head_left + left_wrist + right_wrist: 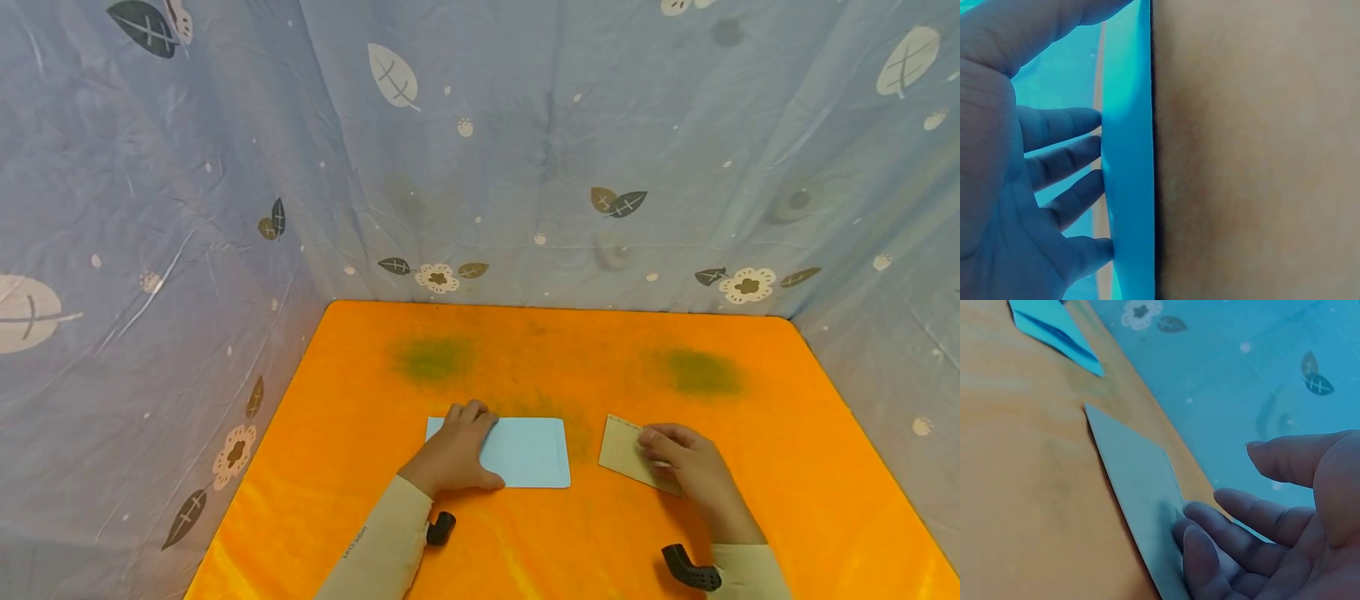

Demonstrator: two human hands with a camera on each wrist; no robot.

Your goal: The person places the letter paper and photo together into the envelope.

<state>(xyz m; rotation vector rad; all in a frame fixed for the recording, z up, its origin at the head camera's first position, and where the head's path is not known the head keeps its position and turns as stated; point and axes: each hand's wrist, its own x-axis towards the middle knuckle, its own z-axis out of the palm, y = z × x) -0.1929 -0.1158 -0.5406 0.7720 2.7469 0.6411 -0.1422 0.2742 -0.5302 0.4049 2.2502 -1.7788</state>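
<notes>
A light blue envelope (pixel 528 452) lies flat on the table, with a crease near its right end. My left hand (pixel 457 450) spans its left part, thumb at the near edge and fingertips toward the far one. In the left wrist view the straight fingers (pixel 1063 122) touch the envelope (pixel 1129 156). Right of it lies a smaller beige rectangle of paper (pixel 626 448), dashes marking one end. Over its right part is my right hand (pixel 693 471). The right wrist view shows the bent fingertips at the beige paper (pixel 1132 469), with the thumb (pixel 1285 459) apart from it.
An orange cloth covers the table (pixel 525 367), with two greenish smudges toward the back. A patterned blue curtain (pixel 510 167) hangs behind and at both sides. Black curved pieces (pixel 442 529) sit at both wrists.
</notes>
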